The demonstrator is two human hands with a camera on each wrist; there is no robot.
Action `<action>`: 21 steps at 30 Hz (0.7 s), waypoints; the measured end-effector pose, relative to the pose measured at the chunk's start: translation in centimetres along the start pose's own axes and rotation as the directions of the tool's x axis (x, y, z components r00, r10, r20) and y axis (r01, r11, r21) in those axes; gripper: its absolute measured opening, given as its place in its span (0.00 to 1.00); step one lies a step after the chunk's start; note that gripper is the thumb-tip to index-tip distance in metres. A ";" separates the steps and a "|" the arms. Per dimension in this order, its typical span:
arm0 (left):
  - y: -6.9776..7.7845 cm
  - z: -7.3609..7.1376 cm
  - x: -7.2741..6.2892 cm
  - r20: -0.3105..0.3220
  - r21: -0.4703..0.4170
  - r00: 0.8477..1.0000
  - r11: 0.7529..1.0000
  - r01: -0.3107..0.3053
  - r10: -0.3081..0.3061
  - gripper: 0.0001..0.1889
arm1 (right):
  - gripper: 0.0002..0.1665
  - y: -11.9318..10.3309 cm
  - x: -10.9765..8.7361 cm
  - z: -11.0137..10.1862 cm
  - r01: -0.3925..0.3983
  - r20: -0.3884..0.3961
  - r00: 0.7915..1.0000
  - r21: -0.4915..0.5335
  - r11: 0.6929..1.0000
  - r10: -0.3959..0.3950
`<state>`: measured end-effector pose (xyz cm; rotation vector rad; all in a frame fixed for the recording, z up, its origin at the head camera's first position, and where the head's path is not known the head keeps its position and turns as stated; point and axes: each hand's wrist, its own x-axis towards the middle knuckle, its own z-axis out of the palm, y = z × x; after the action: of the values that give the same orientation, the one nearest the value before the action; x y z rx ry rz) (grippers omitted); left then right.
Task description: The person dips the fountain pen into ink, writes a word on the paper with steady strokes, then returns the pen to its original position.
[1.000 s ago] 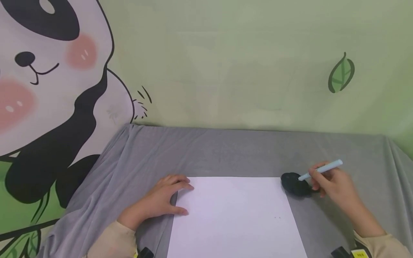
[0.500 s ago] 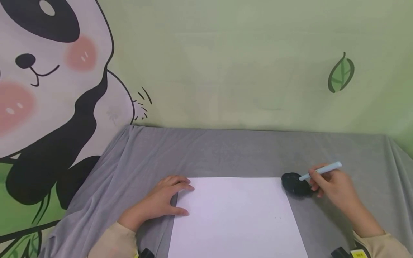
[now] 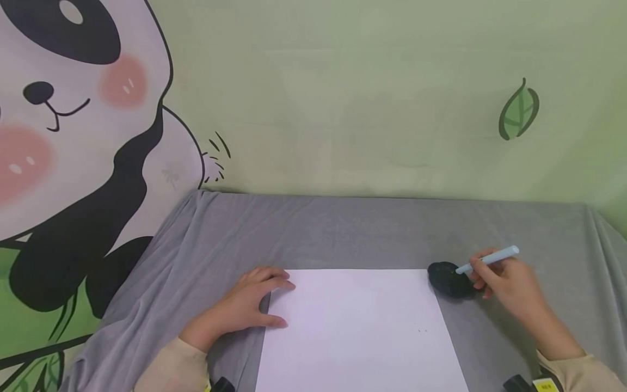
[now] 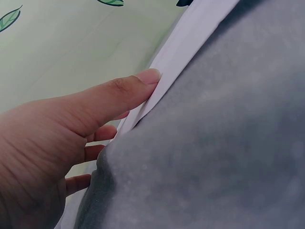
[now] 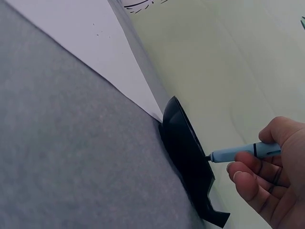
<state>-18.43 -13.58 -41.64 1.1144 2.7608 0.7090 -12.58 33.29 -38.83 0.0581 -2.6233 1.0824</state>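
Observation:
A large white sheet of paper [image 3: 352,332] lies on the grey cloth. My left hand [image 3: 247,305] rests at its far left corner, fingers spread and thumb on the edge; in the left wrist view the thumb [image 4: 124,93] touches the paper. My right hand [image 3: 514,286] pinches a slim light blue pen [image 3: 497,256]. Its dark tip points down into a shallow black dish [image 3: 444,280] at the paper's far right corner. In the right wrist view the pen [image 5: 233,154] meets the rim of the black dish [image 5: 183,152], which has a bent handle-like end.
Grey cloth [image 3: 343,228] covers the table up to a green wall [image 3: 352,109] painted with a panda [image 3: 161,147] and a leaf [image 3: 519,111]. A few tiny dark dots [image 3: 422,330] mark the paper's right side.
The pen's tip has shifted very slightly to the right over the black dish. The left hand and the paper have stayed in place.

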 end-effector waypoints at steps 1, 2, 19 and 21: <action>0.0 0.0 0.0 -0.002 0.000 1.000 1.000 0.000 0.000 0.32 | 0.11 0.0 0.0 0.0 0.001 -0.002 1.000 -0.002 1.000 -0.001; 0.0 0.0 0.0 -0.002 0.000 1.000 1.000 -0.001 0.001 0.32 | 0.12 0.0 0.0 0.0 0.002 -0.003 1.000 -0.003 1.000 -0.002; 0.0 0.1 0.0 0.003 0.008 1.000 1.000 -0.001 0.001 0.32 | 0.12 0.2 0.1 0.0 -0.001 0.001 1.000 -0.006 1.000 0.001; 0.0 0.0 0.0 0.005 0.004 1.000 1.000 0.001 -0.001 0.32 | 0.12 0.2 0.0 0.1 0.001 -0.001 1.000 -0.007 1.000 -0.001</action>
<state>-18.46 -13.55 -41.67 1.1139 2.7597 0.6991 -12.68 33.43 -39.01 0.0575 -2.6260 1.0731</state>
